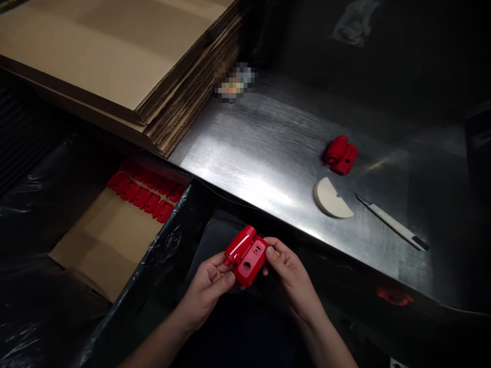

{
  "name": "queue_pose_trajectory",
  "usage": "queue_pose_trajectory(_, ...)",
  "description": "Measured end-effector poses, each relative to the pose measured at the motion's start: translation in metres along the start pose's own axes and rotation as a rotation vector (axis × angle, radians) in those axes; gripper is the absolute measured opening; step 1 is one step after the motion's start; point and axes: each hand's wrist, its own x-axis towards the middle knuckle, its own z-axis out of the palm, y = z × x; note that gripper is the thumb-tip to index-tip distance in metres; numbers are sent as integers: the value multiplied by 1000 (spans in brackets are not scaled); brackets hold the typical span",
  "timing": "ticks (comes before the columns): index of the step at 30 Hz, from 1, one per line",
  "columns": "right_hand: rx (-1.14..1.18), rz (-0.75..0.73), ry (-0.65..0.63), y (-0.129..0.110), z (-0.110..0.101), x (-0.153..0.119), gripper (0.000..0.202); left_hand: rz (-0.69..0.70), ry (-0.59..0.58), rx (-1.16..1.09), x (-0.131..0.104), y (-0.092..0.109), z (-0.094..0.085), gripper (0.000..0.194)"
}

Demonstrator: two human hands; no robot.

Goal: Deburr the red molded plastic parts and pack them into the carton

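Note:
Between my two hands, in front of the metal table's near edge, is a red plastic housing [251,258] with a glossy cylinder along one side, a round hole and small slots. Its left end is gripped by my left hand [209,283], thumb on top. My right hand [286,263] pinches the opposite side with thumb and fingers. A similar red part [342,155] lies on the table. Close to it are a cream half-round pad [330,199] and a white-handled craft knife [393,222], its blade pointing toward the pad.
Flat cardboard sheets [115,56] are stacked high at the upper left of the metal table [245,148]. Below them, a box lined with dark plastic [153,255] holds a cardboard sheet [103,240] with rows of red parts [141,197] at its far end. A crumpled clear bag [355,23] lies farther back.

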Motion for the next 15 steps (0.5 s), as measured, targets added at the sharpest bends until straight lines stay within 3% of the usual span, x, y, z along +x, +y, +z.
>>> queue_pose_trajectory(6, -23, -7, -53, 2, 10, 1, 50, -14, 134, 47, -2, 4, 8, 53)
queue_pose_trajectory(9, -158, -98, -116, 0, 20, -3, 48, 21, 219, 84, -15, 11, 4, 52)
queue_pose_trajectory(12, -317, -212, -99, -1, 26, -2, 50, 104, 351, 161, -33, 37, -23, 56)
queue_pose_trajectory(15, -449, -219, -57, 0, 23, 6, 52, 263, 669, 215, -45, 74, -82, 74)
